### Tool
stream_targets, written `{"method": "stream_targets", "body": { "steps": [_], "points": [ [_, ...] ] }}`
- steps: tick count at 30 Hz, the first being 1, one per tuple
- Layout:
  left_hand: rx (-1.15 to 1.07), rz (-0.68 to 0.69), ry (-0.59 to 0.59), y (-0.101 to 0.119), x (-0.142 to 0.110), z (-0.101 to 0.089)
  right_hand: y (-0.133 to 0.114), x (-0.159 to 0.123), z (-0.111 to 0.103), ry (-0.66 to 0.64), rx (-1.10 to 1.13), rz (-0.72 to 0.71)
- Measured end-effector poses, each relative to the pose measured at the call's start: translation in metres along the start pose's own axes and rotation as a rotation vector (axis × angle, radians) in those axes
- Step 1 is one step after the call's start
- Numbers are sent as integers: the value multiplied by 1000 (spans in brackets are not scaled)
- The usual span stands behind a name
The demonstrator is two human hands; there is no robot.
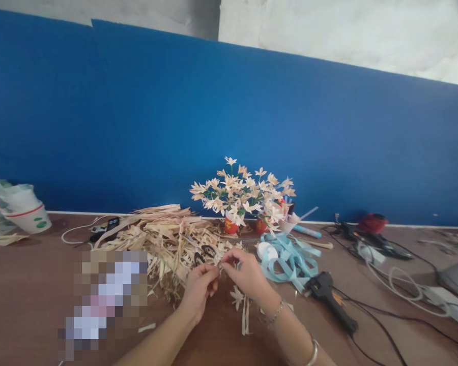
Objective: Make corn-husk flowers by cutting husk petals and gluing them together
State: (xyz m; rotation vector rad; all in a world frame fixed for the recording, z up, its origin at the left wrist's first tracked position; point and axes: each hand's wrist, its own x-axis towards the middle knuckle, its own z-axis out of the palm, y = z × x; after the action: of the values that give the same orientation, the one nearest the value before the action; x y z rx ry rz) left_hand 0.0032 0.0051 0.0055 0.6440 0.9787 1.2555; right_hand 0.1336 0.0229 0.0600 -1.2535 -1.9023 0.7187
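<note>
My left hand and my right hand meet over the front of the table, fingertips pinched close together. Whatever they pinch between them is too small to make out. Just beyond the fingers lie scissors with black handles, partly covered by a heap of dry, pale husk strips. Below my right wrist rests a pale husk flower with a few loose strips. A bunch of similar flowers on green stems stands in red pots behind my hands.
Light blue ribbon lies tangled right of my hands, beside a black glue gun with a cord. Cables and a white power strip spread at the far right. A white cup stands far left. A blue partition closes the back.
</note>
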Motion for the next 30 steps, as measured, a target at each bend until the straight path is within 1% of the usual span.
{"method": "stream_targets", "body": {
  "steps": [5, 14, 21, 26, 30],
  "points": [
    [16, -6, -13, 0, -2, 0, 4, 2, 1, -5, 15, -30],
    [57, -20, -40, 1, -4, 2, 12, 3, 5, -42, 60, 45],
    [53, -16, -56, 4, -7, 4, 13, 2, 5, -50, 51, 48],
    [46, -26, -73, 5, -7, 5, 14, 2, 5, -44, 33, 31],
    [41, -30, -88, 5, -7, 4, 11, 1, 4, -37, -1, -21]
  ]
}}
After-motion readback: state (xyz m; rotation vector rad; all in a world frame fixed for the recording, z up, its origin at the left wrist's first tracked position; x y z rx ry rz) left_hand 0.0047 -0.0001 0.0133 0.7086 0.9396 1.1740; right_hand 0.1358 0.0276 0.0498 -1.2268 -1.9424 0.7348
